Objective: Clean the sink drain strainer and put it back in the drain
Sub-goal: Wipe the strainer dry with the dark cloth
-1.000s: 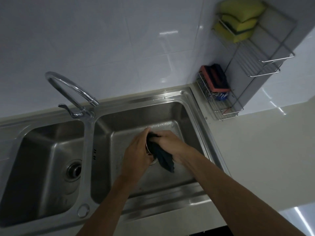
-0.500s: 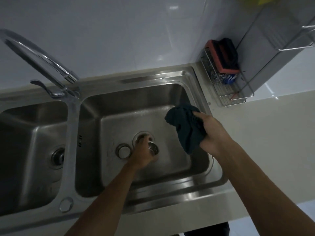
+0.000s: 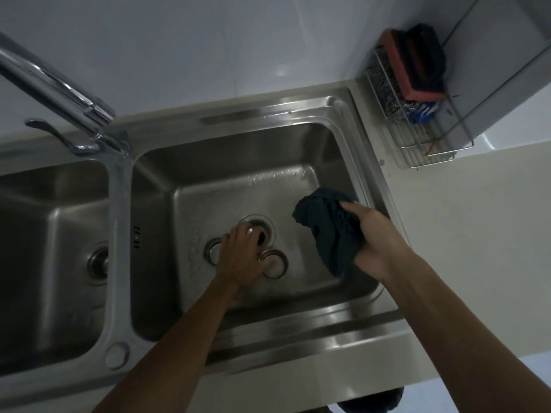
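Note:
In the right basin (image 3: 298, 150) my left hand (image 3: 240, 257) reaches down beside the open drain hole (image 3: 262, 231), fingertips at its rim. The round metal drain strainer (image 3: 275, 263) sits at the thumb side of that hand, low over the basin floor just right of and nearer than the hole; the hand appears to grip its edge. A second round metal piece (image 3: 211, 252) lies on the floor left of the hand. My right hand (image 3: 378, 236) holds a bunched dark teal cloth (image 3: 326, 231) over the basin's right side, apart from the strainer.
A chrome faucet (image 3: 56, 87) arches over the divider at the upper left. The left basin (image 3: 53, 234) has its own drain (image 3: 98, 263). A wire rack (image 3: 417, 132) with a red-and-black scrubber (image 3: 414, 64) stands on the counter at the right.
My right hand drew the cloth off the strainer and moved to the right. My left hand lowered the strainer from above the basin down beside the drain hole.

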Available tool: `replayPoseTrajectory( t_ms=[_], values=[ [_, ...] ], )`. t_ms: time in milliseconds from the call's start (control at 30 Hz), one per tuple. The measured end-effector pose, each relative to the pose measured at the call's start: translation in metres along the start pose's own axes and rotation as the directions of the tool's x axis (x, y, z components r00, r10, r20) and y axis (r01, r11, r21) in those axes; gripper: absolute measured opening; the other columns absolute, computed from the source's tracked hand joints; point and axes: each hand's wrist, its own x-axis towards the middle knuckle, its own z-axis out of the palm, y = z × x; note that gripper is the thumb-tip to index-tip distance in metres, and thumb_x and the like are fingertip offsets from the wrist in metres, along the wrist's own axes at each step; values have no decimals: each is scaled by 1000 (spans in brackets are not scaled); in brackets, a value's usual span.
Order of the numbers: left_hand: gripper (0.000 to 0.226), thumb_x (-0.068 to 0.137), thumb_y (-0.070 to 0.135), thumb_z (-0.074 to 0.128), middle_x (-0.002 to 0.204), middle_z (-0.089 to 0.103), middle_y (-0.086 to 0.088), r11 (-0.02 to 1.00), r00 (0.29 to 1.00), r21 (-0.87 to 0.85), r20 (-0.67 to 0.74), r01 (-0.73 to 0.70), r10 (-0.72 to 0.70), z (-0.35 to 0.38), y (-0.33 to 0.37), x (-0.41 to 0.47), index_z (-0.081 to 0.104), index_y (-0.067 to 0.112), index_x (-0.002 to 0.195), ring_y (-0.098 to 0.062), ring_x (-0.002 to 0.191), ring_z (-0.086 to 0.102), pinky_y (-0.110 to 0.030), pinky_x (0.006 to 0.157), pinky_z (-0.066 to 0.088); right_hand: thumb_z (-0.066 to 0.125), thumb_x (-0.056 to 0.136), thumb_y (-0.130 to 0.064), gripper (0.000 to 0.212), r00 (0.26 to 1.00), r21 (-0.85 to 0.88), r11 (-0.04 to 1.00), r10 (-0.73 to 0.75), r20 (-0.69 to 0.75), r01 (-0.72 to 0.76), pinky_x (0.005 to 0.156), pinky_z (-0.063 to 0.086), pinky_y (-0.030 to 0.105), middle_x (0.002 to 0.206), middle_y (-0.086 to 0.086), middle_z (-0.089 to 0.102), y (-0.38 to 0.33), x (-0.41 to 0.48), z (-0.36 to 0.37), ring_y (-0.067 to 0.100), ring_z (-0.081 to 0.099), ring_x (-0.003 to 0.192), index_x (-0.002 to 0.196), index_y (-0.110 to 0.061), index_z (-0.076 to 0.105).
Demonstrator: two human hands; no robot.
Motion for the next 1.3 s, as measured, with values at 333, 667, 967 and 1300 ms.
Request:
replayPoseTrajectory(
  t_ms=[333, 667, 967, 1300],
  values=[
    [25, 97, 36, 67, 127, 64, -13, 455, 825, -740, 234, 495, -515, -43, -65, -7, 68, 23, 118, -32, 111, 65, -44, 92, 54, 56, 103, -20, 29, 1000, -26, 999, 19, 24, -19, 85, 61, 41, 114, 16, 77, 27, 7, 55, 32, 73, 107, 126, -6, 67],
    [52, 94, 56, 55, 96, 74, -11, -600, 784, -692, 598, 401, -165, -125, -70, -9, 72, 10, 110, -22, 81, 71, -30, 65, 56, 62, 98, -26, 16, 827, -481, 675, -496, 266, 560, 85, 58, 35, 104, -5, 77, 95, -13, 155, 12, 71, 97, 108, -27, 74],
    [53, 103, 46, 41, 145, 61, -11, -654, 892, -728, 415, 207, -180, -155, -51, -70, 64, 14, 138, -24, 130, 61, -39, 112, 46, 36, 110, -18, 44, 629, -751, 12, -556, 544, 660, 129, 13, 43, 164, 11, 35, 148, -14, 228, 26, 23, 156, 152, -6, 45],
    [46, 109, 44, 35, 119, 70, -11, -616, 849, -756, 461, 223, -257, -180, -61, -84, 65, 13, 125, -26, 111, 64, -37, 92, 51, 32, 112, -26, 47, 655, -758, 62, -552, 515, 649, 127, 23, 41, 163, 11, 38, 155, -37, 242, 22, 28, 154, 155, -11, 41]
  ],
)
